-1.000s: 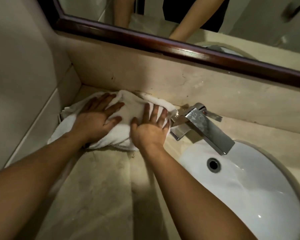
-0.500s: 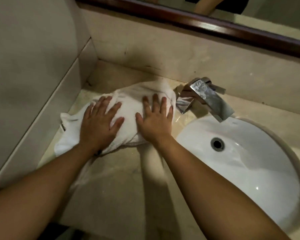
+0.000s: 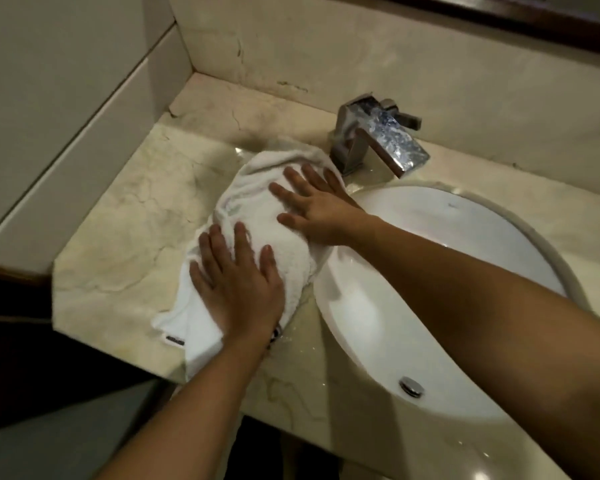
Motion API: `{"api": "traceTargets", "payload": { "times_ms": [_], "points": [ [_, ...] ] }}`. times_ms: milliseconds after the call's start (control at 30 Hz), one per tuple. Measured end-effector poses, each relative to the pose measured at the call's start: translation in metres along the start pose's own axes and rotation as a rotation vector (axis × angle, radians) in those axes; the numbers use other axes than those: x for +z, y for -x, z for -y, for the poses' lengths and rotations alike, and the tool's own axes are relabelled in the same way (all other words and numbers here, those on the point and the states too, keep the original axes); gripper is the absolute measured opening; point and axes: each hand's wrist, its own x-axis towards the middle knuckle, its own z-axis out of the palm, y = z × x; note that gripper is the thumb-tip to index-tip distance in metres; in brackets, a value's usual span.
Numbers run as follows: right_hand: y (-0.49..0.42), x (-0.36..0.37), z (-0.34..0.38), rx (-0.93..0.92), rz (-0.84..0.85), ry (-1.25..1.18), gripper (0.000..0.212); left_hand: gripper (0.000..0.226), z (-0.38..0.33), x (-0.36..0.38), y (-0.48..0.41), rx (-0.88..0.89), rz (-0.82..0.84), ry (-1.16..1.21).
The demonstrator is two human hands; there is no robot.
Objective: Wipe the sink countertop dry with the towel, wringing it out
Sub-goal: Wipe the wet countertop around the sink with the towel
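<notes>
The left hand (image 3: pixel 238 289) lies nearest the viewer, flat and palm down on the near half of the towel (image 3: pixel 257 230), fingers straight and spread, pressing rather than gripping. Beneath its wrist the towel's near end reaches the front edge of the surface (image 3: pixel 125 216), and a corner with a dark label hangs at that edge.

The towel is bunched into an elongated mass. Its long axis runs from the near left, at the front edge, to the far right, toward the faucet (image 3: pixel 378 140). Its right flank lies along the left rim of the basin (image 3: pixel 430 271), touching or slightly overlapping it.

The right hand (image 3: pixel 314 206) lies farther out on the far half of the towel, also flat with fingers extended and pointing left, holding nothing. The right forearm crosses over the basin.

Both hands thus sit directly on the towel, one behind the other along its axis. Water droplets show on the surface just near of the towel beside the basin, and a wet sheen shows around the faucet base. Judgement: the left hand is nearer the droplets, the right nearer the faucet.
</notes>
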Motion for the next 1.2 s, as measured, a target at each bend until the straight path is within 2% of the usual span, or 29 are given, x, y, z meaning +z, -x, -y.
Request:
{"api": "traceTargets", "payload": {
  "times_ms": [200, 500, 633, 733, 900, 967, 1033, 1133, 1200],
  "points": [
    [0.006, 0.003, 0.001, -0.001, 0.014, 0.06, 0.064, 0.068, -0.008, 0.001, 0.021, 0.011, -0.007, -0.01],
    [-0.043, 0.005, 0.043, 0.006, 0.001, 0.105, 0.06, 0.075, 0.029, -0.008, -0.013, -0.002, 0.046, -0.037],
    [-0.063, -0.001, 0.053, 0.036, -0.071, 0.043, 0.062, 0.072, 0.078, -0.012, -0.069, 0.177, 0.025, -0.079],
    [-0.056, 0.012, 0.064, 0.136, -0.159, -0.01, 0.069, 0.07, 0.106, -0.023, -0.101, 0.289, 0.007, -0.107],
    [-0.062, 0.021, 0.077, 0.262, -0.239, -0.02, 0.069, 0.092, 0.104, -0.022, -0.085, 0.414, 0.102, -0.116],
    [-0.07, 0.018, 0.077, 0.316, -0.229, -0.046, 0.068, 0.089, 0.106, -0.021, -0.111, 0.433, 0.109, -0.102],
    [-0.078, 0.013, 0.079, 0.422, -0.251, -0.066, 0.067, 0.083, 0.112, -0.022, -0.155, 0.527, 0.136, -0.077],
    [-0.093, 0.001, 0.084, 0.533, -0.349, 0.042, 0.061, 0.079, 0.114, -0.022, -0.213, 0.676, 0.185, -0.048],
    [-0.104, -0.003, 0.086, 0.561, -0.393, 0.117, 0.057, 0.077, 0.108, -0.017, -0.233, 0.669, 0.168, -0.009]
  ]
}}
